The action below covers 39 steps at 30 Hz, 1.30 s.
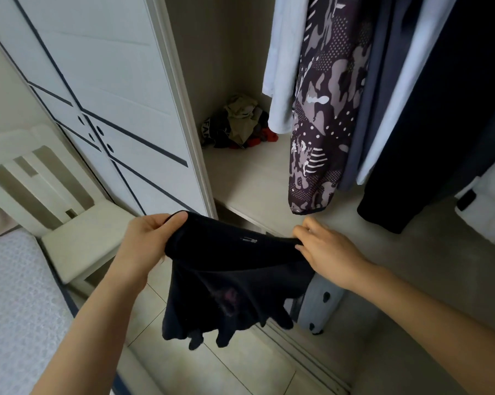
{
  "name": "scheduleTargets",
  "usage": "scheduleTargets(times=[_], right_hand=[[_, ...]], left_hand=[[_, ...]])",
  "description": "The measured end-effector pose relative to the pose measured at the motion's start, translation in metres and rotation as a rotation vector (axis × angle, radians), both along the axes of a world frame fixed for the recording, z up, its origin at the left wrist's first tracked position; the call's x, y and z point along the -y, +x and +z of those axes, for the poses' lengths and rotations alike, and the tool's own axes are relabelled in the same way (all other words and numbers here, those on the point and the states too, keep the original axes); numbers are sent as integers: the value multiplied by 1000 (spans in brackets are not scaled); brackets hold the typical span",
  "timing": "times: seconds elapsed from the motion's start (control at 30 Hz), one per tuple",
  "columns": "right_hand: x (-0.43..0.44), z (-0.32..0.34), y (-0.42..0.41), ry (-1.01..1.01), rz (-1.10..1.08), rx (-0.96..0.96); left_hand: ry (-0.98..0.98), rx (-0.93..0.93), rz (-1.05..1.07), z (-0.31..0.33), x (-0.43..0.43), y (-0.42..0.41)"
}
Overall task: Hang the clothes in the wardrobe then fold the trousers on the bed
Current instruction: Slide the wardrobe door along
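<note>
A black garment (229,283) hangs in front of me, stretched between both hands, with a small label near its top edge and a faint pink print lower down. My left hand (146,238) grips its upper left edge. My right hand (323,249) pinches the upper right edge. Behind it stands the open wardrobe (254,178), where a white shirt (283,67), a patterned dark garment (326,109) and dark clothes (440,124) hang. Part of a grey dotted cloth (317,306) shows behind the black garment.
A heap of crumpled clothes (237,124) lies in the wardrobe's back corner on its shelf. The white sliding door (112,95) stands at the left. A pale chair (69,218) is beside the bed (15,309) at the lower left. Tiled floor (240,372) below.
</note>
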State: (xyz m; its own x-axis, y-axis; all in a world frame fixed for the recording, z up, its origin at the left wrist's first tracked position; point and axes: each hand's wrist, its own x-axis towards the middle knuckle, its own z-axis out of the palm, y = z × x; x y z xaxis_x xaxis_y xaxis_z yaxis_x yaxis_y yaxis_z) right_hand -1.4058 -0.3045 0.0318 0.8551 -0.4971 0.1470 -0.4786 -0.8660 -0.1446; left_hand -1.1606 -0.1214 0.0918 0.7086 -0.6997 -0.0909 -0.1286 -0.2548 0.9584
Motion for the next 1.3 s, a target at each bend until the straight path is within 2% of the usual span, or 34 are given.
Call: scheduleTargets(times=[0.13,0.37,0.5,0.67,0.9,1.0,1.13,1.3], right_hand=[[-6,11,0,37,56,-75],[-4,47,17,1,68,-25],[-5,75,31,9,95,36],[-7,136,60,-101,160,160],[19,242,119,-279,118,360],[29,284,141,-350,90,414],[45,334,165,-503,42,495],[66,402,188,-745,-65,547]], left_hand=[[-40,234,60,23,6,-17],[-106,456,104,60,27,-14],[-108,675,104,91,43,-5],[-132,851,70,134,73,18],[-177,1036,125,199,114,73],[-206,1215,142,231,129,88],[-464,1483,244,267,151,104],[-683,1629,358,328,179,121]])
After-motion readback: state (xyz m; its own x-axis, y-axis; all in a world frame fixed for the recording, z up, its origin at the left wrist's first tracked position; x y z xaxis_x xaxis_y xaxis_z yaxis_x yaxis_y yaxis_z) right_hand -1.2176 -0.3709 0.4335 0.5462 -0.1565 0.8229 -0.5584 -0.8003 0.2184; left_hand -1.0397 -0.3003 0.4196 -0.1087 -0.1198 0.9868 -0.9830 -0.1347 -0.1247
